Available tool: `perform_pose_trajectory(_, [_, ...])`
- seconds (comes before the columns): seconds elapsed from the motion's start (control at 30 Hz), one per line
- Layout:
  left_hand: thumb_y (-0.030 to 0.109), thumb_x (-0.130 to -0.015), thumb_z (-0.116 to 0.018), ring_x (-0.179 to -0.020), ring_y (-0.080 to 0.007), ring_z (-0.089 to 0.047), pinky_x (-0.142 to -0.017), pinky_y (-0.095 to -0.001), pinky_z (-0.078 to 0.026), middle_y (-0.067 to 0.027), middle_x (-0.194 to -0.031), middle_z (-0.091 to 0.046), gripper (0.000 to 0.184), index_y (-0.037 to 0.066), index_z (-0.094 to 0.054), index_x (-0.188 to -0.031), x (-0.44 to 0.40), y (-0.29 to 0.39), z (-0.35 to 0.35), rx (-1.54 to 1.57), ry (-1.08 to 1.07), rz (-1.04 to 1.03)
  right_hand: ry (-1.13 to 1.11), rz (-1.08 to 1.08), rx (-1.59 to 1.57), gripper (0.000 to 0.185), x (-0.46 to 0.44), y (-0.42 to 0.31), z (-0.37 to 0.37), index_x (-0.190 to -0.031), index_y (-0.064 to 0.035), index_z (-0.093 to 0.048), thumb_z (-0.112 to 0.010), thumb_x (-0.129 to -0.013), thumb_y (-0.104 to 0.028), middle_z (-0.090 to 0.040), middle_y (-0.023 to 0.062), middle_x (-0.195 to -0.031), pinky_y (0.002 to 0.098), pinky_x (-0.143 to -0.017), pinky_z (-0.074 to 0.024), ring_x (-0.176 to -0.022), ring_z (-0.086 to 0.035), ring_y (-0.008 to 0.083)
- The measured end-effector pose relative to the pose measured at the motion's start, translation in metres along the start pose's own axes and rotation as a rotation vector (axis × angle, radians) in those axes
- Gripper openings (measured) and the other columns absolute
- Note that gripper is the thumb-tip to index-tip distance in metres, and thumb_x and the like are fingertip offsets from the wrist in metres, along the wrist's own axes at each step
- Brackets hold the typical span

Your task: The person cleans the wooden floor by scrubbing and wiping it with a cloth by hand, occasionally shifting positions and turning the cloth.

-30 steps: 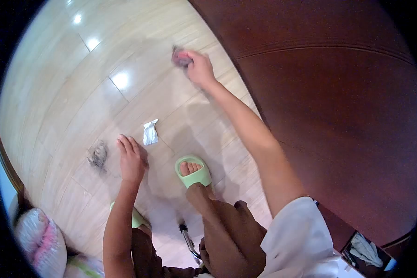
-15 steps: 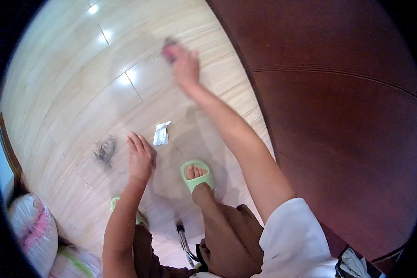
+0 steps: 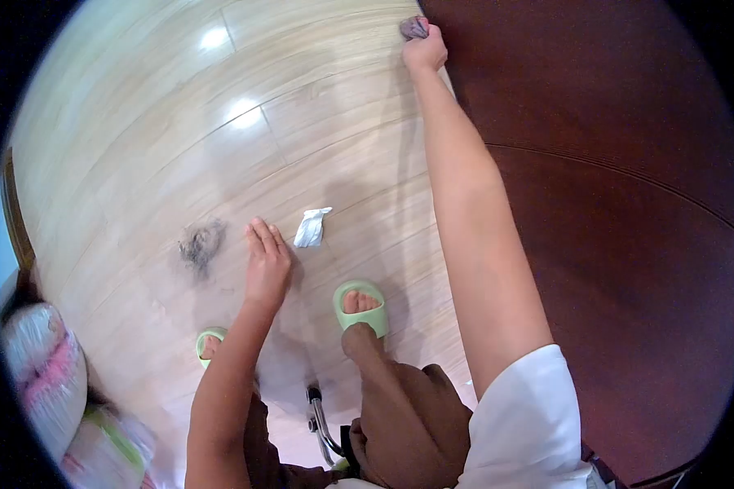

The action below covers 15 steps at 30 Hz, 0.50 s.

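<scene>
From my remote seat, I see the right hand [image 3: 426,54] just past twelve o'clock, fingers curled around a wad of cloth [image 3: 414,28], greyish purple with a bit of pink. I can't tell whether that wad presses on the floor; it shows where the boards meet a dark panel. The left hand [image 3: 267,265], towards nine o'clock, has its fingers stretched out nearly together, palm down and holding nothing that I can see; I can't judge whether it touches the floor. Just beyond its fingertips at nine lies a clump of hair-like fluff [image 3: 201,244], grey, wispy and loose-edged. On the hand's other side, between nine and ten, I have a crumpled white tissue [image 3: 311,227], roughly oblong.

For containers, I find a clear plastic bag [image 3: 45,375] far out at eight, plump and wrinkled, with white and pink contents, and a second plastic bag [image 3: 110,448] between seven and eight, showing a green streak. What they hold I can't make out.

The floor [image 3: 139,163] is pale, glossy, wood-grained boards with bright reflections at ten and eleven. The reddish-brown panel [image 3: 595,244] fills three o'clock, smooth with a curved, grooved line. Pale green open-toed slippers [image 3: 360,303] sit at six and eight, and a shiny metal tube [image 3: 324,428] with a black tip stands just past six.
</scene>
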State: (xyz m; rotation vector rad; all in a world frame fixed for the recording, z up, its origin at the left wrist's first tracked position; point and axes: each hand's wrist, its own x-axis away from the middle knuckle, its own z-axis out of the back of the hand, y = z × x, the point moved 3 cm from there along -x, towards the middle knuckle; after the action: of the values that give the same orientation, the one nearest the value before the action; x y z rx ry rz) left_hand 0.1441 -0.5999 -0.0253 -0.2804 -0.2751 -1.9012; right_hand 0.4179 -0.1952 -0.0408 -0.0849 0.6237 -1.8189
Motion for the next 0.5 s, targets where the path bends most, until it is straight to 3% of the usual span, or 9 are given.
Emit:
perform_pose_trajectory(0.1, [0.003,-0.085,-0.055,-0.125,-0.0563,-0.046,-0.105,-0.0454,-0.046,-0.0417,-0.140,-0.039,0.053,-0.016,-0.046,-0.134,-0.001,-0.001,-0.007,-0.052,-0.004,-0.001,-0.087,0.060,-0.189,0.038,0.017,-0.023,-0.019,-0.107,-0.0174,-0.071,-0.055,-0.078,-0.001,-0.072,0.0127,-0.103,0.0392,-0.090,-0.0514,-0.099,-0.067,0.0320])
perform_pose_trajectory(0.13, [0.004,-0.085,-0.055,-0.125,-0.0560,-0.047,-0.105,-0.0452,-0.046,-0.0414,-0.140,-0.039,0.053,-0.016,-0.046,-0.133,-0.001,0.000,-0.006,-0.059,-0.006,0.001,-0.157,0.112,-0.309,0.039,0.046,-0.050,-0.017,-0.107,-0.0178,-0.072,-0.055,-0.077,0.000,-0.072,0.0121,-0.104,0.0388,-0.090,-0.0513,-0.100,-0.067,0.0315])
perform_pose_trajectory(0.17, [0.004,-0.085,-0.056,-0.125,-0.0556,-0.047,-0.104,-0.0451,-0.046,-0.0411,-0.140,-0.039,0.053,-0.015,-0.047,-0.133,-0.001,0.000,-0.005,-0.065,-0.009,0.000,-0.218,0.248,-0.336,0.038,0.078,-0.075,-0.017,-0.105,-0.0137,-0.070,-0.050,-0.078,0.005,-0.069,0.0107,-0.108,0.0405,-0.096,-0.0444,-0.104,-0.063,0.0308])
perform_pose_trajectory(0.2, [0.004,-0.085,-0.056,-0.125,-0.0554,-0.047,-0.105,-0.0456,-0.046,-0.0409,-0.140,-0.040,0.052,-0.015,-0.047,-0.133,-0.002,0.000,-0.005,-0.076,-0.020,-0.012,-0.276,0.309,-0.403,0.044,0.114,-0.100,-0.006,-0.106,-0.0180,-0.072,-0.052,-0.072,0.003,-0.072,0.0077,-0.104,0.0390,-0.092,-0.0498,-0.099,-0.067,0.0296])
perform_pose_trajectory(0.23, [0.005,-0.086,-0.056,-0.125,-0.0553,-0.047,-0.105,-0.0460,-0.046,-0.0406,-0.140,-0.040,0.052,-0.015,-0.048,-0.133,-0.003,0.000,-0.006,-0.087,-0.034,-0.023,-0.326,0.441,-0.422,0.044,0.152,-0.120,-0.001,-0.104,-0.0170,-0.071,-0.051,-0.073,0.006,-0.072,0.0061,-0.102,0.0394,-0.091,-0.0473,-0.097,-0.067,0.0290])
perform_pose_trajectory(0.27, [0.005,-0.086,-0.056,-0.125,-0.0551,-0.048,-0.105,-0.0464,-0.046,-0.0404,-0.140,-0.040,0.052,-0.015,-0.048,-0.133,-0.003,0.000,-0.006,-0.098,-0.046,-0.034,-0.478,0.406,-0.573,0.042,0.188,-0.130,-0.002,-0.102,-0.0175,-0.070,-0.052,-0.072,0.007,-0.072,0.0044,-0.103,0.0387,-0.091,-0.0448,-0.099,-0.066,0.0280])
perform_pose_trajectory(0.3, [0.006,-0.086,-0.054,-0.125,-0.0548,-0.047,-0.105,-0.0476,-0.045,-0.0406,-0.138,-0.042,0.051,-0.016,-0.047,-0.132,-0.001,0.001,-0.007,-0.102,-0.024,-0.032,-0.568,0.421,-0.610,0.044,0.224,-0.146,0.018,-0.103,-0.0192,-0.070,-0.055,-0.071,0.007,-0.071,0.0040,-0.105,0.0387,-0.091,-0.0449,-0.100,-0.065,0.0276])
perform_pose_trajectory(0.37, [0.006,-0.088,-0.051,-0.126,-0.0543,-0.045,-0.106,-0.0498,-0.044,-0.0410,-0.133,-0.046,0.050,-0.018,-0.046,-0.131,-0.002,0.002,-0.009,-0.116,0.026,-0.025,-0.715,0.649,-0.513,0.046,0.280,-0.159,0.033,-0.106,-0.0178,-0.069,-0.056,-0.070,0.007,-0.070,0.0056,-0.108,0.0396,-0.091,-0.0453,-0.103,-0.063,0.0275])
perform_pose_trajectory(0.5, [0.007,-0.088,-0.051,-0.126,-0.0544,-0.045,-0.107,-0.0514,-0.043,-0.0417,-0.133,-0.046,0.049,-0.018,-0.047,-0.129,-0.001,0.000,-0.012,-0.017,0.014,0.006,-0.646,0.501,-0.675,0.046,0.302,-0.140,0.047,-0.110,-0.0140,-0.069,-0.053,-0.072,0.006,-0.070,0.0077,-0.109,0.0417,-0.091,-0.0451,-0.103,-0.063,0.0273])
